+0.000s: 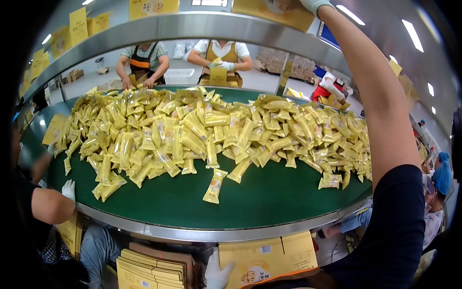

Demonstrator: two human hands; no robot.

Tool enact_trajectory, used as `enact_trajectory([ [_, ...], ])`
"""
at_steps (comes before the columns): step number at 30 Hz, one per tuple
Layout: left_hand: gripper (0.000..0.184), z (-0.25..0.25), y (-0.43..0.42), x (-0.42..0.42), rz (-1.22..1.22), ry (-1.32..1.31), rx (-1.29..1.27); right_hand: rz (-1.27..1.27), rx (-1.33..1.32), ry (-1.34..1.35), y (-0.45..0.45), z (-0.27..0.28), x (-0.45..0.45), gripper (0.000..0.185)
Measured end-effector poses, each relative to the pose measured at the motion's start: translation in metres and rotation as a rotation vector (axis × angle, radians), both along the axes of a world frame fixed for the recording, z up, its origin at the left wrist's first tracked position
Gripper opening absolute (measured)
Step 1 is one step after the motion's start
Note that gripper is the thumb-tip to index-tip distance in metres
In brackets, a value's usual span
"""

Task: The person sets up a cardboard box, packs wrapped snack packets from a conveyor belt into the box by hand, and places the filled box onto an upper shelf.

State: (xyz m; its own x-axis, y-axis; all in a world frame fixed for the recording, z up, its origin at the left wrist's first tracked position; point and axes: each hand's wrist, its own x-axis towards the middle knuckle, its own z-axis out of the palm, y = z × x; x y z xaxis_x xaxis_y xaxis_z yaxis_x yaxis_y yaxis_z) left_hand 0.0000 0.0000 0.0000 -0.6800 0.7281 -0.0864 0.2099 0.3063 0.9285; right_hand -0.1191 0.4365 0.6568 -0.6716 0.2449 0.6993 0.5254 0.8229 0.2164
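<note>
My right arm reaches up at the right, and my gloved right hand [315, 5] is at the top edge by a yellow box [269, 12] on the upper shelf; its fingers are mostly cut off by the frame. Low in the view, my gloved left hand [217, 272] lies at the left edge of a flat yellow carton [269, 260], its fingers partly spread. Left of that hand stands a stack of folded yellow cartons [149, 272]. A large heap of yellow wrapped packets [192, 127] covers the green belt, with one packet [215, 186] lying apart in front.
A metal rail [192, 24] crosses above the green belt [168, 207]. Two people [144, 62] [220, 55] work across it. A co-worker's gloved hand [69, 189] rests on the belt's left edge. More people [440, 178] are at the right.
</note>
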Motion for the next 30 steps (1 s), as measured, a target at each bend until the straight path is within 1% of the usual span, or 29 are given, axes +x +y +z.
enact_trajectory([
  [2, 0.087, 0.02, -0.022, 0.031, 0.002, 0.095, 0.013, -0.013, 0.16, 0.181, -0.011, -0.032, -0.004, 0.047],
  [3, 0.084, 0.003, 0.009, -0.036, 0.007, 0.194, 0.009, 0.051, 0.353, 0.259, 0.033, -0.031, -0.018, 0.046],
  [4, 0.081, 0.008, 0.013, -0.022, 0.005, 0.164, -0.014, 0.127, 0.527, 0.206, 0.075, -0.025, -0.033, 0.045],
  [5, 0.078, 0.014, 0.013, -0.015, 0.002, 0.147, -0.043, 0.143, 0.556, 0.139, 0.06, -0.039, -0.03, 0.045],
  [6, 0.081, 0.023, 0.01, -0.012, -0.026, 0.134, -0.102, 0.18, 0.545, 0.038, 0.035, -0.071, -0.013, 0.044],
  [7, 0.079, 0.026, 0.011, -0.008, -0.026, 0.146, -0.07, 0.231, 0.533, -0.074, 0.009, -0.104, 0.01, 0.043],
  [9, 0.074, 0.028, 0.012, -0.008, 0.011, 0.314, -0.083, 0.363, 0.416, -0.362, -0.054, -0.188, 0.076, 0.042],
  [10, 0.071, 0.036, 0.01, -0.003, 0.012, 0.342, -0.126, 0.415, 0.288, -0.522, -0.081, -0.231, 0.115, 0.042],
  [11, 0.068, 0.043, 0.008, -0.002, 0.012, 0.373, -0.171, 0.444, 0.088, -0.698, -0.106, -0.273, 0.158, 0.042],
  [12, 0.064, 0.043, 0.006, -0.001, 0.029, 0.361, -0.141, 0.449, -0.168, -0.857, -0.126, -0.312, 0.203, 0.041],
  [13, 0.059, 0.048, 0.004, 0.001, 0.037, 0.303, -0.12, 0.423, -0.483, -0.975, -0.143, -0.35, 0.246, 0.041],
  [14, 0.058, 0.049, 0.0, 0.005, 0.028, 0.229, -0.055, 0.362, -0.854, -0.967, -0.153, -0.385, 0.29, 0.043],
  [15, 0.056, 0.046, -0.004, 0.005, 0.02, 0.159, 0.01, 0.264, -1.205, -0.899, -0.164, -0.419, 0.333, 0.045],
  [17, 0.058, 0.028, -0.006, 0.01, 0.019, 0.063, 0.103, 0.106, -1.09, -0.212, -0.16, -0.532, 0.414, 0.058],
  [18, 0.061, 0.042, -0.004, 0.015, 0.018, 0.007, 0.1, -0.109, -1.242, -0.04, -0.159, -0.586, 0.438, 0.061],
  [19, 0.062, 0.038, -0.002, 0.02, 0.052, 0.082, 0.025, -0.336, -1.382, 0.134, -0.157, -0.643, 0.458, 0.064],
  [20, 0.063, 0.032, 0.002, 0.027, 0.086, 0.089, 0.026, -0.206, -1.829, 0.311, -0.149, -0.707, 0.48, 0.064],
  [21, 0.063, 0.03, 0.004, 0.029, 0.12, 0.106, 0.023, -0.001, -1.862, 0.462, -0.182, -0.672, 0.462, 0.059],
  [23, 0.064, 0.049, 0.008, 0.029, 0.158, -0.268, 0.115, 0.197, -2.097, 0.715, -0.186, -0.653, 0.462, 0.058],
  [24, 0.065, 0.049, 0.005, 0.025, 0.1, -0.35, 0.182, 0.225, -2.133, 0.738, -0.19, -0.642, 0.461, 0.057],
  [25, 0.062, 0.039, 0.002, 0.023, 0.114, -0.253, 0.18, 0.255, -2.163, 0.765, -0.194, -0.63, 0.46, 0.057],
  [26, 0.061, 0.052, 0.002, 0.028, 0.131, -0.208, 0.159, 0.291, -2.182, 0.793, -0.197, -0.617, 0.461, 0.056],
  [27, 0.06, 0.072, 0.004, 0.032, 0.15, -0.156, 0.147, 0.241, -2.116, 0.773, -0.2, -0.606, 0.461, 0.056],
  [29, 0.06, 0.102, -0.001, 0.039, 0.181, -0.117, 0.374, 0.229, -1.835, 0.649, -0.211, -0.577, 0.461, 0.061],
  [30, 0.06, 0.14, -0.004, 0.044, 0.27, -0.254, 0.453, 0.228, -1.537, 0.556, -0.212, -0.562, 0.458, 0.068],
])
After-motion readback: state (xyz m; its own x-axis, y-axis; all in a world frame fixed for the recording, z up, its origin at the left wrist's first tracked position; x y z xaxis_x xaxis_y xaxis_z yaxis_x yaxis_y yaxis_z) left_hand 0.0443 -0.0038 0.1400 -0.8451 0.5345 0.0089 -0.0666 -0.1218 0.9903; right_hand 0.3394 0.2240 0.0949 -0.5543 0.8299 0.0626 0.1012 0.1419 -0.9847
